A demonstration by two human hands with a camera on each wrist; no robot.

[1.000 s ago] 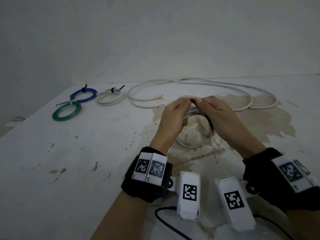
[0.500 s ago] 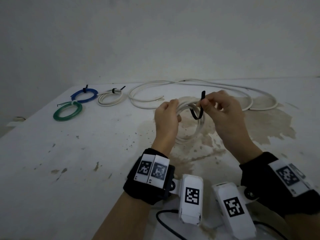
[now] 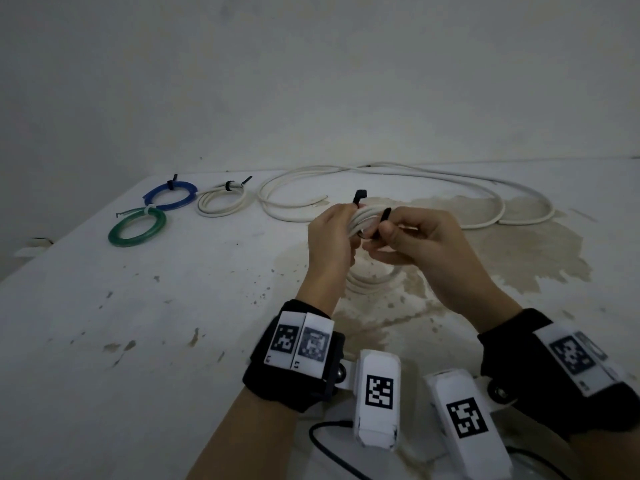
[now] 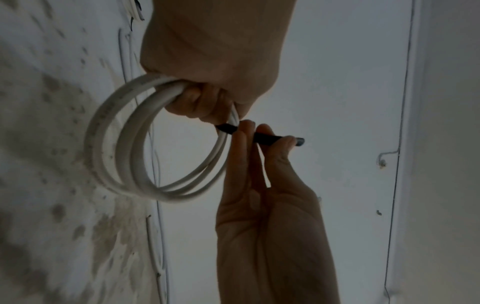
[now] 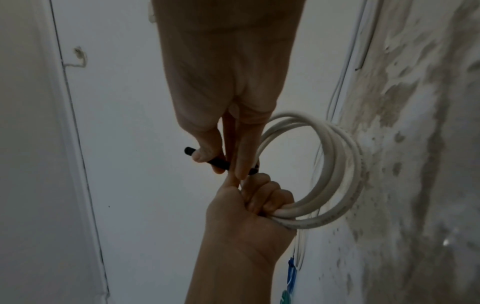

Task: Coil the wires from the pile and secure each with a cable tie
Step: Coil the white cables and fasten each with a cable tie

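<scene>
- Head view is showing both hands meeting above the brown stain (image 3: 450, 244) on the white table (image 3: 138, 341), which serves as the landmark for what follows.
- The left hand (image 3: 330, 242) is gripping a white wire coil (image 3: 363, 220), its fingers curled tightly round the bundled loops; the left wrist view is showing the same coil (image 4: 124, 148) hanging from that fist in about three loops.
- The right hand (image 3: 420, 244) is pinching a black cable tie (image 3: 381, 225) between thumb and fingertips, right beside the left fist, with the tie lying against the coil's strands.
- One black end of the tie is sticking up just above the left hand's knuckles.
- The right wrist view is showing the tie (image 5: 215, 161) crossing under the right fingers (image 5: 244, 152), touching the left hand (image 5: 249, 218) where it is clutching the coil (image 5: 335, 168).
- A long loose white wire (image 3: 433, 181) is lying uncoiled on the far side of the stain, curving round its back edge.
- Well to the left of the stain, three tied coils are sitting close together: a white one (image 3: 221, 204), a blue one (image 3: 170, 196) and a green one (image 3: 136, 229), each with a tie on it.
- Nearer than the stain, a black cord (image 3: 329, 445) is trailing by the wrist cameras.
</scene>
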